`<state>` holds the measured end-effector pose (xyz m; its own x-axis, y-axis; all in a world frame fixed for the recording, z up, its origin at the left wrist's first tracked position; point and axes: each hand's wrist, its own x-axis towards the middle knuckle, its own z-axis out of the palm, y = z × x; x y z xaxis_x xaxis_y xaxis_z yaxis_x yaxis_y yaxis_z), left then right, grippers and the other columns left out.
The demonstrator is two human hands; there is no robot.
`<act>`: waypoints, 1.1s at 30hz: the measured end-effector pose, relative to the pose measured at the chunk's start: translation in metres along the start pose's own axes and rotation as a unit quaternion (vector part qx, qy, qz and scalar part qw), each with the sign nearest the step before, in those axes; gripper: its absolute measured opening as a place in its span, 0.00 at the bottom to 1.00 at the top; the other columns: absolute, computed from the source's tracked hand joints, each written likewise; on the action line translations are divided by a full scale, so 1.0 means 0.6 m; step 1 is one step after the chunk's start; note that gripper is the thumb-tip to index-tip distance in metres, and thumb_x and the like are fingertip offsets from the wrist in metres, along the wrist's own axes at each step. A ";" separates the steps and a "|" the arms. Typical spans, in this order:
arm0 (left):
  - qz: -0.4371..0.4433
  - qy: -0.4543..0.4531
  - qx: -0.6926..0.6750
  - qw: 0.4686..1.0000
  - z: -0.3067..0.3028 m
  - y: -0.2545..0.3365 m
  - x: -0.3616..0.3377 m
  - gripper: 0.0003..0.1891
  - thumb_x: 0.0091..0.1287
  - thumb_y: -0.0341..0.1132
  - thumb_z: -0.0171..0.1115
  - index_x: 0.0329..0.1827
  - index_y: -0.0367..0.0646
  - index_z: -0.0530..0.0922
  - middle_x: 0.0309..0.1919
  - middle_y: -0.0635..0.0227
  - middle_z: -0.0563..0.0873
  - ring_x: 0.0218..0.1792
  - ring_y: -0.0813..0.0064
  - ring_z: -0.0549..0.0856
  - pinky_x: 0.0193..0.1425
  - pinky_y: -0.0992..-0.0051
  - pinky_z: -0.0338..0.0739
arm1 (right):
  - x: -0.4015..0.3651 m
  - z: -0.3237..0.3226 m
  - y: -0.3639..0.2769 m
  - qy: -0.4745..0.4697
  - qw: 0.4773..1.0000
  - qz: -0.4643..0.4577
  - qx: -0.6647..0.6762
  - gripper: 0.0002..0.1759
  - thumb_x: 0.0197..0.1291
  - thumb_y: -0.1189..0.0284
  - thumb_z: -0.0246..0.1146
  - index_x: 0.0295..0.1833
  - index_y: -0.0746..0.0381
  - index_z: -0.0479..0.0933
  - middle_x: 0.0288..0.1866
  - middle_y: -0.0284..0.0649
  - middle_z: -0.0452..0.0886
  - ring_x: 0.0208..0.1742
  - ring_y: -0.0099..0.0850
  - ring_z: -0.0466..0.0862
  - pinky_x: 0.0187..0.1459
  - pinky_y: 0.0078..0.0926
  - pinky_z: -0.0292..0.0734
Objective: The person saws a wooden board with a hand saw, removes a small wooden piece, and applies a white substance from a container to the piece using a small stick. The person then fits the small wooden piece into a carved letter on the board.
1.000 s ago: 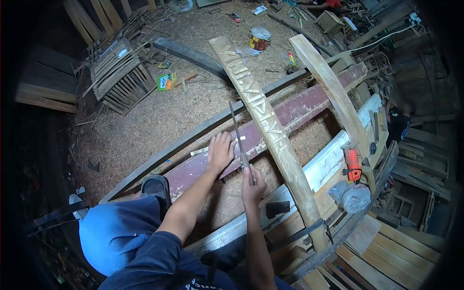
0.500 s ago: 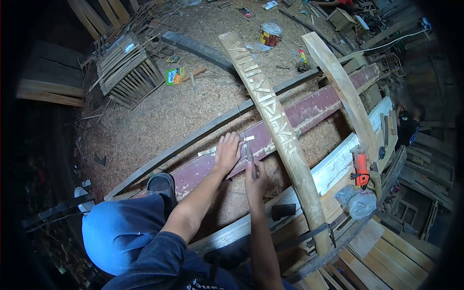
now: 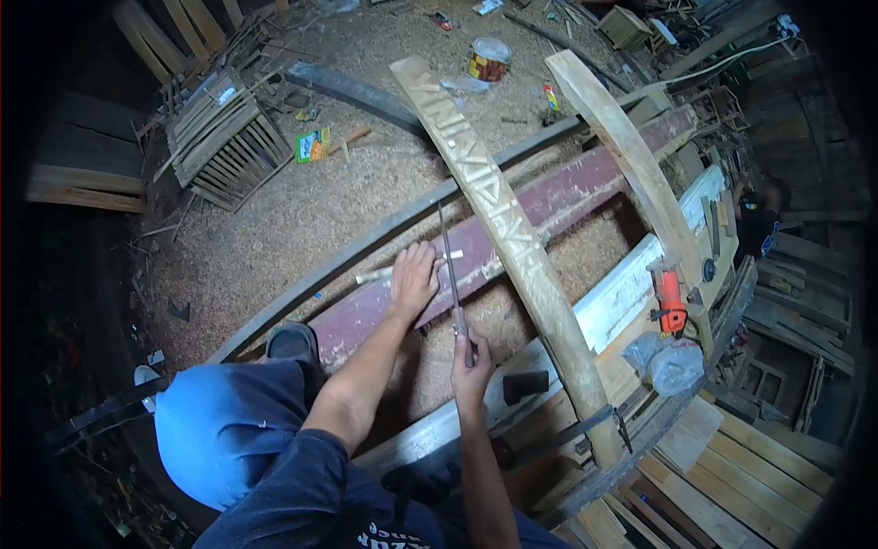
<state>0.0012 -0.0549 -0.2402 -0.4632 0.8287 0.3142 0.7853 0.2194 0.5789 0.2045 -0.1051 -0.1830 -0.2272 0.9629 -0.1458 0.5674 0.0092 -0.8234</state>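
My left hand [image 3: 416, 279] presses down on a thin wooden strip [image 3: 373, 274], its fingers curled over it. The strip lies across a maroon-painted beam [image 3: 343, 331], and its pale end sticks out to the right of my fingers. My right hand [image 3: 471, 368] is closed around the handle of a handsaw [image 3: 448, 265]. The long, narrow blade appears almost edge-on, crossing the strip just right of my left hand and pointing away from me. Its teeth are too small to make out.
A board with raised zigzag pieces [image 3: 476, 169] slants across the beams to my right. Beyond it are a curved board [image 3: 622, 123], an orange power tool [image 3: 671, 302] and a plastic bag [image 3: 675, 366]. A can [image 3: 489, 62] and slatted crate [image 3: 229, 146] stand farther off; a person [image 3: 759, 220] is at right.
My right hand has drawn the handsaw back toward me, so more blade shows between the handle and the strip. My left hand still holds the strip. The whole view has shifted slightly.
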 end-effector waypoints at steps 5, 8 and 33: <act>0.007 -0.006 -0.002 1.000 -0.002 0.005 -0.002 0.08 0.70 0.35 0.67 0.42 0.42 0.78 0.40 0.58 0.79 0.46 0.52 0.79 0.51 0.57 0.71 | -0.022 -0.015 -0.021 0.027 0.996 -0.028 0.083 0.12 0.76 0.71 0.66 0.57 0.67 0.83 0.42 0.47 0.91 0.43 0.33 0.91 0.46 0.35 0.84; 0.015 -0.008 0.009 1.000 -0.006 -0.002 0.000 0.09 0.70 0.36 0.67 0.41 0.41 0.78 0.41 0.59 0.78 0.47 0.54 0.79 0.52 0.58 0.71 | -0.030 0.001 -0.027 0.074 0.991 -0.074 0.085 0.15 0.76 0.71 0.66 0.60 0.69 0.83 0.42 0.46 0.91 0.43 0.33 0.91 0.47 0.33 0.85; -0.013 -0.023 0.023 0.999 -0.009 0.007 0.004 0.10 0.73 0.37 0.65 0.45 0.38 0.79 0.45 0.58 0.80 0.51 0.55 0.79 0.57 0.59 0.71 | 0.108 0.043 -0.046 0.013 0.992 0.011 0.126 0.18 0.74 0.67 0.68 0.60 0.69 0.84 0.47 0.51 0.91 0.48 0.31 0.91 0.52 0.31 0.84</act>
<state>0.0011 -0.0546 -0.2328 -0.4653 0.8447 0.2646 0.7922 0.2640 0.5502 0.1536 -0.0497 -0.1841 -0.1946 0.9687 -0.1541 0.3558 -0.0767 -0.9314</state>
